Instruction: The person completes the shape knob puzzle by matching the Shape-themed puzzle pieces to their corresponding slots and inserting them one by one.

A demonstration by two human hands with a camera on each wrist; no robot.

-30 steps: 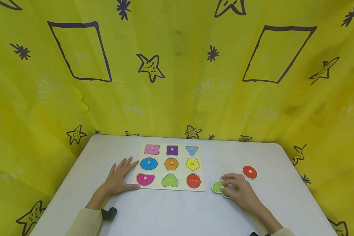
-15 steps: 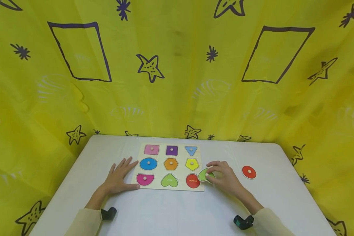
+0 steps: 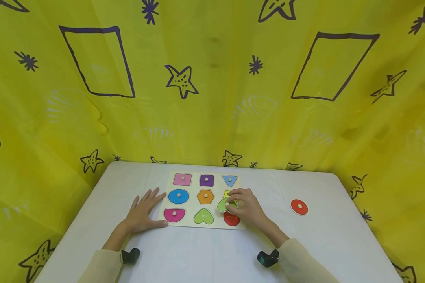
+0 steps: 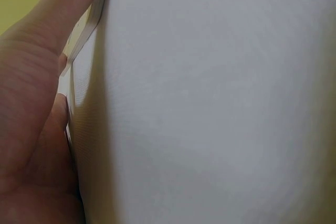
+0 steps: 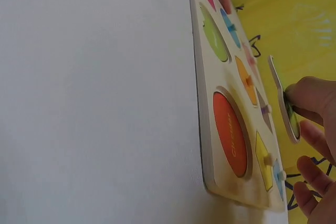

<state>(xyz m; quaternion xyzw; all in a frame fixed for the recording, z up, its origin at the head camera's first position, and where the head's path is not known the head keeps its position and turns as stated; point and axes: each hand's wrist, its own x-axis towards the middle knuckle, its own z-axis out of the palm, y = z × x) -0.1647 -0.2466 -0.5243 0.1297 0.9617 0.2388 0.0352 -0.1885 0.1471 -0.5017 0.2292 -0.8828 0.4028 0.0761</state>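
In the head view my right hand (image 3: 248, 206) pinches the knob of a green heart puzzle piece (image 3: 222, 205) above the right side of a wooden shape puzzle board (image 3: 191, 224). The right wrist view shows the green heart piece (image 5: 286, 103) raised off the board, between thumb and fingers. It partly covers the yellow pentagon piece (image 3: 227, 193) and the red circular recess (image 3: 231, 220) in the head view. My left hand (image 3: 143, 212) lies spread at the board's left edge, thumb and fingertip touching it. The heart-shaped recess (image 3: 203, 216) sits in the near row, bare and green.
A red round knobbed piece (image 3: 299, 206) lies on the white table (image 3: 212, 255) to the right. Knobbed pieces fill the other recesses, among them a blue oval (image 3: 178, 196) and an orange hexagon (image 3: 205, 197). A yellow curtain (image 3: 212, 118) hangs behind the table.
My right hand has lifted the green heart piece from the table and carried it left, over the board. My left hand and the red round piece have stayed put.
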